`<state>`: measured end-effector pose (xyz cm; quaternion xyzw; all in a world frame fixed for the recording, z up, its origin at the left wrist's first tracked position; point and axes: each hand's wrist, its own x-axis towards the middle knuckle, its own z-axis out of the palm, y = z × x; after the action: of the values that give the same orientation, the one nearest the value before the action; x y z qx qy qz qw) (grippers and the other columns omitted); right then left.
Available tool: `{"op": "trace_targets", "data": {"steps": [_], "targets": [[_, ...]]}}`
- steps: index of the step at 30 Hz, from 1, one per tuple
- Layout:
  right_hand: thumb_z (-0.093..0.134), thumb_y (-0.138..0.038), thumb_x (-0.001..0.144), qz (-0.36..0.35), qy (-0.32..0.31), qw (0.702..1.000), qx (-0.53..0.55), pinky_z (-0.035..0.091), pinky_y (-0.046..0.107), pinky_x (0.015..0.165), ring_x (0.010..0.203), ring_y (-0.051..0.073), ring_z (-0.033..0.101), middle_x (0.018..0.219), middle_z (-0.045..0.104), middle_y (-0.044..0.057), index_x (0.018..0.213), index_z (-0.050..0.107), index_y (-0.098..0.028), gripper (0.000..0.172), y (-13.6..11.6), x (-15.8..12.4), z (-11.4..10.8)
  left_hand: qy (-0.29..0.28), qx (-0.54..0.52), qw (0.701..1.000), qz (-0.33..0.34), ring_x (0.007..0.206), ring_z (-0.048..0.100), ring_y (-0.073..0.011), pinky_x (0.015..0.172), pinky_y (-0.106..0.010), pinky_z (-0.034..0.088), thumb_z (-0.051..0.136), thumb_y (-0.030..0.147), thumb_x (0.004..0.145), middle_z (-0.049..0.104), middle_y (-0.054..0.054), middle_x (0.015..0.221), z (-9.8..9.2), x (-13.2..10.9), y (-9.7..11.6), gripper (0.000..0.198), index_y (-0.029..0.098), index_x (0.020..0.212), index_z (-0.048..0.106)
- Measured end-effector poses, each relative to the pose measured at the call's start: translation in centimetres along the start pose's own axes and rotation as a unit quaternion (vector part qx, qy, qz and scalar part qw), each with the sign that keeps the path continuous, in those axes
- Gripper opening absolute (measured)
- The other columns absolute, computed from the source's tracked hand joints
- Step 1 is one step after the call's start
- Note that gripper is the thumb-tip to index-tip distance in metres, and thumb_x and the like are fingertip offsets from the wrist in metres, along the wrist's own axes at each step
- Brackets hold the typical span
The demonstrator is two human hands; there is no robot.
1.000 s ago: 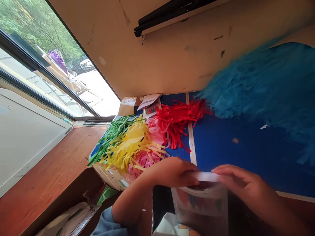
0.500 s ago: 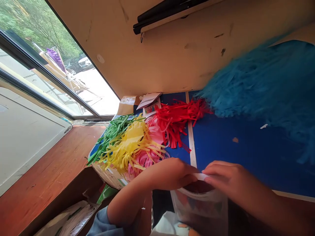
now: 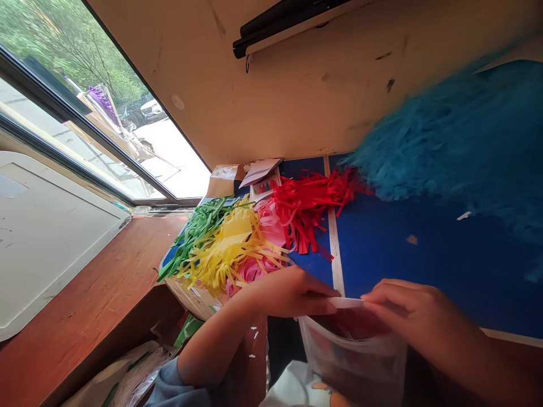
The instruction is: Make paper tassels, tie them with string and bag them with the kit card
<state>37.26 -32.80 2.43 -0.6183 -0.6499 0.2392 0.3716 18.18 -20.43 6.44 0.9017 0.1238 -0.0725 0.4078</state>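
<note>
A translucent plastic bag [image 3: 356, 362] with faint printed coloured flags hangs below my hands, its mouth gaping and dark reddish inside. My left hand [image 3: 297, 294] pinches the bag's white rim between thumb and fingers. On the other side of that rim, my right hand [image 3: 403, 305] grips it the same way. Beyond my left hand lie bunches of cut paper fringe: yellow tassels [image 3: 231, 240], green tassels [image 3: 197, 229], pink tassels [image 3: 269, 223] and red tassels [image 3: 307, 206]. What the bag contains is unclear.
A blue table [image 3: 382, 243] bears a big fluffy blue fringe heap [image 3: 441, 141] on its right. Folded cards [image 3: 261, 172] lie by the wall. An open cardboard box [image 3: 127, 333] stands at lower left, on the window [image 3: 139, 141] side.
The mouth of the bag is wider, as my right hand has moved right, away from my left hand. The view has shifted slightly.
</note>
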Motion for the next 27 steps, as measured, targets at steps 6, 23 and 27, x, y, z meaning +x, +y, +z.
{"op": "trace_targets", "data": {"steps": [6, 23, 27], "targets": [[0.051, -0.029, 0.081, -0.014, -0.007, 1.0, 0.009, 0.044, 0.019, 0.049, 0.054, 0.01, 0.059, 0.061, 0.063, -0.004, 0.062, 0.064, -0.026, 0.023, -0.1, 0.1, 0.1, 0.028, 0.011, 1.0, -0.003, 0.062, 0.057, -0.0111, 0.058, -0.017, 0.04, 0.048, 0.019, 0.089, 0.068, -0.004, 0.073, 0.4, 0.0, -0.2, 0.024, 0.011, 0.09, 0.071], [0.055, -0.05, 0.079, 0.042, 0.015, 0.998, 0.047, 0.054, 0.021, 0.058, 0.067, 0.017, 0.067, 0.076, 0.071, 0.001, 0.072, 0.073, -0.029, 0.028, 1.1, -0.8, -1.2, 0.063, -0.112, 0.991, -0.03, 0.077, 0.064, -0.0165, 0.07, -0.021, 0.047, 0.05, 0.032, 0.089, 0.071, -0.01, 0.093, 1.8, -1.3, -2.4, 0.033, 0.014, 0.111, 0.066], [0.052, -0.057, 0.079, 0.059, 0.03, 0.997, 0.033, 0.055, 0.022, 0.056, 0.066, 0.018, 0.067, 0.074, 0.07, 0.002, 0.072, 0.073, -0.03, 0.035, 1.5, -1.3, -1.2, 0.116, -0.179, 0.976, -0.047, 0.08, 0.066, -0.0191, 0.069, -0.023, 0.05, 0.05, 0.04, 0.088, 0.071, -0.01, 0.097, 2.7, -1.5, -3.2, 0.038, 0.014, 0.111, 0.066]]}}
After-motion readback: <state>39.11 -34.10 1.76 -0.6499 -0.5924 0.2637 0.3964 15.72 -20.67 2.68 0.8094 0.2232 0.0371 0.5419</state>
